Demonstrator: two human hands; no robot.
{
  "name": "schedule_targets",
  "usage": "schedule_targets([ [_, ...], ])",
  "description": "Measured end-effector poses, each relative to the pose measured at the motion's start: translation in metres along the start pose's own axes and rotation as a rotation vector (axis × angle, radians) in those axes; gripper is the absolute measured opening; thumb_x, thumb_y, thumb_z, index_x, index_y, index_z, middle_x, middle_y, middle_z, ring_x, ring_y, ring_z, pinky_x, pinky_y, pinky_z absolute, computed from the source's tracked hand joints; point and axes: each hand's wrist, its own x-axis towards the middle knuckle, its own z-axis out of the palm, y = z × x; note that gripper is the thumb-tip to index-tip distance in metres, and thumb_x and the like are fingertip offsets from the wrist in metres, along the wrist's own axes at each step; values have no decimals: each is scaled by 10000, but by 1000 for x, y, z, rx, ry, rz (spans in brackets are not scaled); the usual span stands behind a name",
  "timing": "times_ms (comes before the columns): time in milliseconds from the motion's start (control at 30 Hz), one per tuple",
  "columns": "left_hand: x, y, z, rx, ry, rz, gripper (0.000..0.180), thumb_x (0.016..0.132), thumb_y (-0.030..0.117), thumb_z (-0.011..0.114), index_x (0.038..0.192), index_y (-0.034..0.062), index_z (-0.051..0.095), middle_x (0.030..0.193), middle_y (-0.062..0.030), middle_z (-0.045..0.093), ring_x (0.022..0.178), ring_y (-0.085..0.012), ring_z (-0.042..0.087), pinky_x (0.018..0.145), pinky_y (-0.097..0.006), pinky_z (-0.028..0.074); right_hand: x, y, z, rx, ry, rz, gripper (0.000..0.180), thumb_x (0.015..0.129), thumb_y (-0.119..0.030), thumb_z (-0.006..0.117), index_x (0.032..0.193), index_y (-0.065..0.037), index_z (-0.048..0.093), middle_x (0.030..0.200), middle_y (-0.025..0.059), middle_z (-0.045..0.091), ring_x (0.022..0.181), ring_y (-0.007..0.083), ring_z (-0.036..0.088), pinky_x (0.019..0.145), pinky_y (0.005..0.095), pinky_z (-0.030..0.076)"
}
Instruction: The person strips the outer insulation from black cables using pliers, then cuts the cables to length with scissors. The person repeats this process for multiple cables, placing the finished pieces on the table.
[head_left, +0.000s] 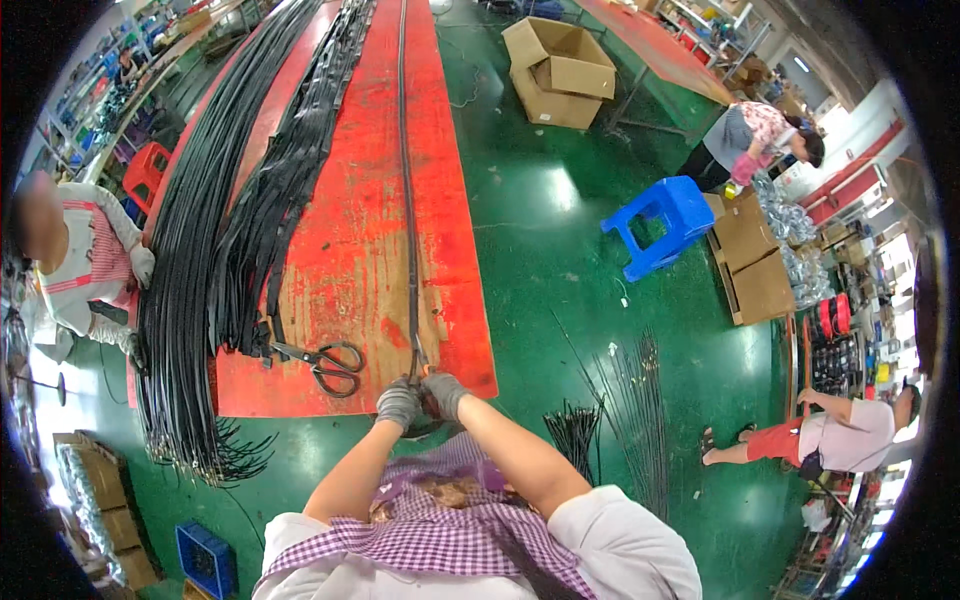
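Observation:
At the near edge of the red table (350,215), my two grey-gloved hands come together over the end of a long black strip (409,200) that runs straight away along the tabletop. My left hand (398,402) is closed on the strip. Right beside it, my right hand (443,396) is also closed; a small orange-tipped thing shows at its fingers, too small to name. To the left of my hands lie black-handled scissors (336,368), their blades pointing left toward a bundle of flat black strips (270,200).
A thick bundle of black cables (195,230) hangs over the table's near left end, beside a co-worker (90,255). On the right floor stand a blue stool (665,220), cardboard boxes (575,85) and thin black rods (640,410). Two more people are at the right.

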Motion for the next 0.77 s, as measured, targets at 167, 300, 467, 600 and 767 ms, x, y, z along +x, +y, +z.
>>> schedule_targets([
  [167, 2, -6, 22, -141, 152, -64, 339, 788, 356, 404, 886, 54, 526, 800, -193, 559, 767, -328, 537, 645, -399, 410, -24, -19, -2, -11, -71, -51, 390, 773, -423, 427, 704, -49, 513, 572, 126, 500, 483, 232, 473, 423, 357, 350],
  [300, 27, -8, 47, -350, 105, -61, 340, 783, 342, 451, 863, 24, 541, 786, -175, 570, 722, -276, 546, 645, -348, 414, 33, 26, -22, 157, -74, -59, 210, 722, -245, 469, 724, -42, 522, 582, 122, 507, 499, 222, 492, 426, 345, 375],
  [467, 10, 1, 40, -624, 56, -119, 363, 771, 339, 493, 876, -5, 539, 806, -141, 583, 729, -213, 542, 661, -310, 416, 3, 0, -25, -300, -114, -62, 166, 667, -208, 507, 626, -47, 517, 492, 79, 478, 407, 195, 451, 375, 317, 332],
  [600, 7, -38, 66, -508, 22, -39, 355, 764, 346, 479, 919, 31, 529, 875, -176, 565, 786, -260, 554, 691, -346, 421, 31, 21, -34, -487, -61, -269, 289, 782, -343, 417, 798, -75, 523, 592, 84, 511, 535, 203, 498, 484, 342, 375],
  [767, -27, -92, 57, 28, -25, -253, 618, 700, 495, 477, 1144, 79, 364, 1015, -237, 490, 931, -305, 502, 799, -371, 382, 94, 100, -41, -342, -82, -91, 185, 719, -277, 532, 781, -103, 521, 624, 123, 526, 550, 204, 513, 503, 366, 390],
])
